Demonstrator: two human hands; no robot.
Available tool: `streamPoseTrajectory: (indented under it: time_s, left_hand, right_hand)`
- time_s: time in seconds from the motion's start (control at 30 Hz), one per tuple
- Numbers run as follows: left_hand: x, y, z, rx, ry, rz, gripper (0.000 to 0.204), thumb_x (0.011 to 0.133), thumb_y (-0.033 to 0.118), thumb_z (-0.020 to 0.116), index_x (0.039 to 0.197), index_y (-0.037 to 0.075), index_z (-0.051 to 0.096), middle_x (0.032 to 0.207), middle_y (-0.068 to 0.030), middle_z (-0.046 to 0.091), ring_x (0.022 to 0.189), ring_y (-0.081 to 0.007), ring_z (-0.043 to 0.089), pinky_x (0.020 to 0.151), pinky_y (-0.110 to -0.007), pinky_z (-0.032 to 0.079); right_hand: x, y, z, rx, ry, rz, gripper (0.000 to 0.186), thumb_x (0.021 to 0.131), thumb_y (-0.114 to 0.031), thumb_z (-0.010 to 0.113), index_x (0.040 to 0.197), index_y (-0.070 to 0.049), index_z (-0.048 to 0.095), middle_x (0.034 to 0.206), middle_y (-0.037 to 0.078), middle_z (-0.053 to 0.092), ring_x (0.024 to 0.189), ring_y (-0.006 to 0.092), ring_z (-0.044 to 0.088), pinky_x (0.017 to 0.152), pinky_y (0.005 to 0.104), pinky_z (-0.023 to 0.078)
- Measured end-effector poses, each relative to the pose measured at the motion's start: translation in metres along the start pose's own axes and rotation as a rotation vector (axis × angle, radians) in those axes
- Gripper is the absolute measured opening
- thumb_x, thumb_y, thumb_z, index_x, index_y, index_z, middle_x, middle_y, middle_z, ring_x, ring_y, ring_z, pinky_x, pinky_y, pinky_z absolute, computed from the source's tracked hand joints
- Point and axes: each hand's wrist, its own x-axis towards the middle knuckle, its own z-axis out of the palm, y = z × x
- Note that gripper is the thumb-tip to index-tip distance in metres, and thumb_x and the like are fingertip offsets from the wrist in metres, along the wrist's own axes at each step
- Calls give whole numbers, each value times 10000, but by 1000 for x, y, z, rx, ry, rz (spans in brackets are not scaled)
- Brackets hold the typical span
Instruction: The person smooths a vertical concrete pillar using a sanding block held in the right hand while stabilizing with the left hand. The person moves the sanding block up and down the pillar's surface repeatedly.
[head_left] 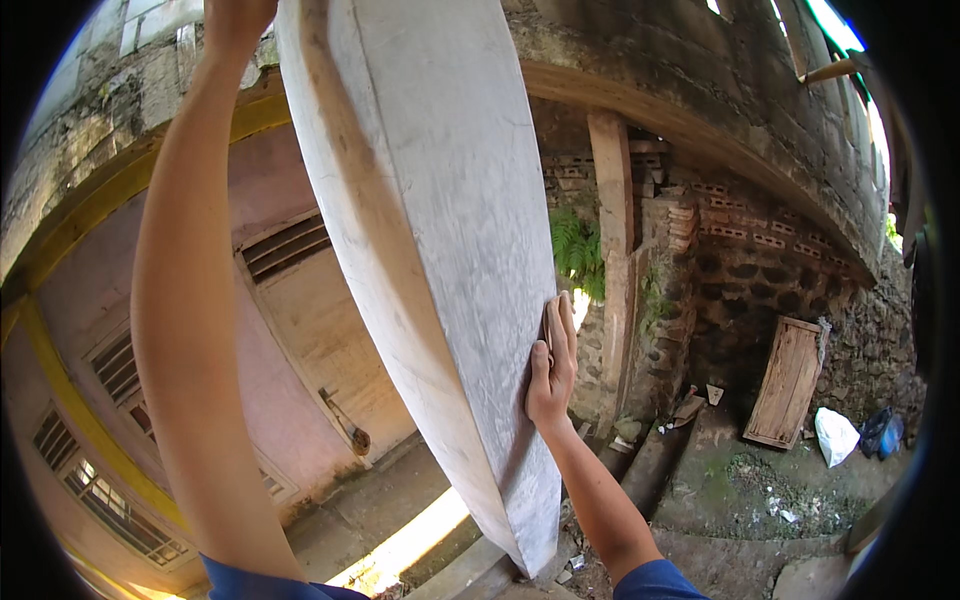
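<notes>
A tall whitewashed pillar [440,230] with a worn wooden left edge fills the middle of the view, leaning from top left to bottom centre. My left hand [237,22] is raised high against the pillar's upper left edge; its fingers are cut off by the frame. My right hand [552,370] lies flat against the pillar's right side at mid-height. Its fingers press a small brown sheet [547,322] onto the surface. Both forearms come up from the lower edge, in blue sleeves.
A pink wall with yellow trim, louvred vents and a pale door [320,330] stands to the left. A wooden post [612,230], a fern and a brick wall are behind. At right, a plank panel [788,382] leans on a stone wall, with a white bag [835,436] beside it.
</notes>
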Motion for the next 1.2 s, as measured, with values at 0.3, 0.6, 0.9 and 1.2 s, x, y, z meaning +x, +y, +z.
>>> streamPoseTrajectory:
  time_s: [0.3, 0.6, 0.9, 1.2]
  left_hand:
    - [37, -29, 6, -358, -266, -747, 202, 933, 256, 739, 976, 64, 786, 870, -76, 742, 764, -198, 686, 677, -411, 541]
    - [-2, -46, 12, -478, -239, -697, 257, 998, 282, 674, 1022, 39, 754, 885, -48, 723, 793, -173, 668, 719, -342, 531]
    - [-36, -39, 36, -346, -71, -459, 179, 959, 124, 638, 1045, -21, 701, 1076, -187, 723, 873, -304, 703, 769, -429, 551]
    - [-46, -21, 34, -5, 34, -479, 161, 926, 127, 656, 920, -20, 722, 911, -229, 735, 853, -397, 702, 757, -472, 536]
  right_hand:
    - [-1, -2, 5, 20, 10, 9, 492, 1065, -174, 498, 1511, 31, 486, 1619, 289, 358, 1512, 430, 339, 1222, 485, 278]
    - [0, -2, 4, 42, 14, -6, 486, 1072, -175, 499, 1514, 27, 484, 1629, 280, 343, 1511, 419, 343, 1214, 474, 303]
    - [1, -1, 1, 23, 18, -1, 491, 1077, -198, 493, 1520, 13, 483, 1636, 254, 347, 1528, 405, 312, 1223, 474, 286]
    - [0, -6, 5, 6, 2, -7, 487, 1068, -166, 487, 1517, 24, 482, 1633, 264, 347, 1519, 412, 330, 1222, 480, 286]
